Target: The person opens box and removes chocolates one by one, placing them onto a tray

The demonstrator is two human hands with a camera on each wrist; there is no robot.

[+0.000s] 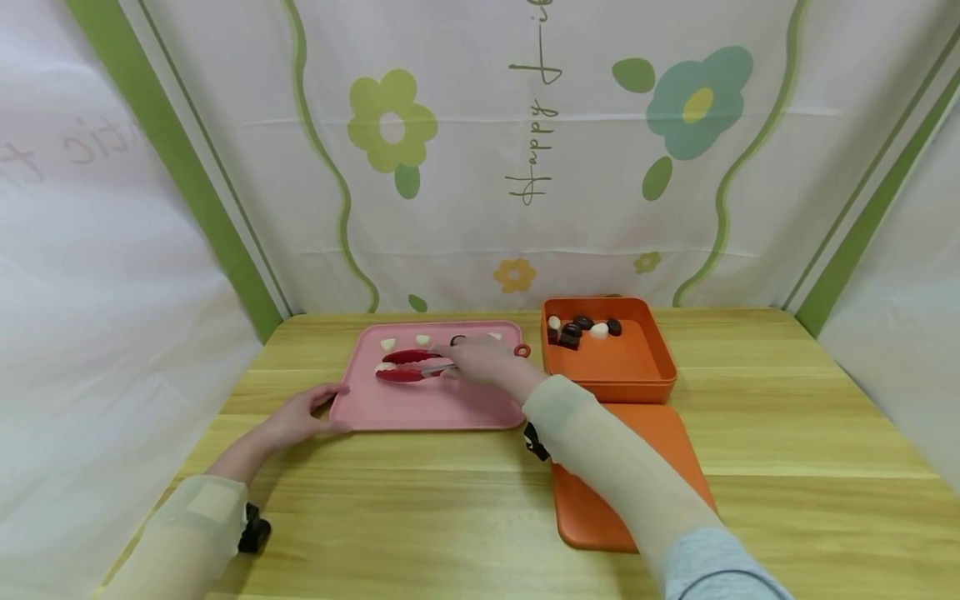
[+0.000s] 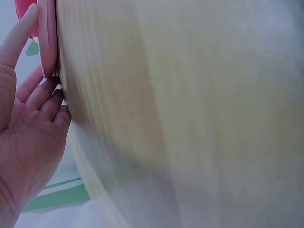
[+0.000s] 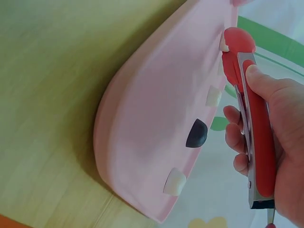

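Note:
My right hand [image 1: 480, 360] grips red-and-silver tongs [image 3: 256, 128], its thumb along one arm and fingers curled round the other. Their red tips [image 1: 405, 375] point left over the pink tray [image 1: 420, 408], with a white piece [image 1: 386, 367] at the tips. Along the tray's far side lie more white pieces [image 1: 423, 340] and a dark piece [image 3: 197, 134], partly hidden by the hand in the head view. My left hand [image 1: 300, 414] holds the tray's near left corner, thumb and fingers on its edges; the left wrist view shows fingertips [image 2: 50, 88] at its underside.
Right of the tray stands an orange box [image 1: 637, 350] with several dark and white pieces [image 1: 572, 330] towards its left and back. An orange lid [image 1: 600, 512] lies in front of it, under the right forearm. A printed curtain [image 1: 465, 208] hangs behind the wooden table [image 1: 405, 508].

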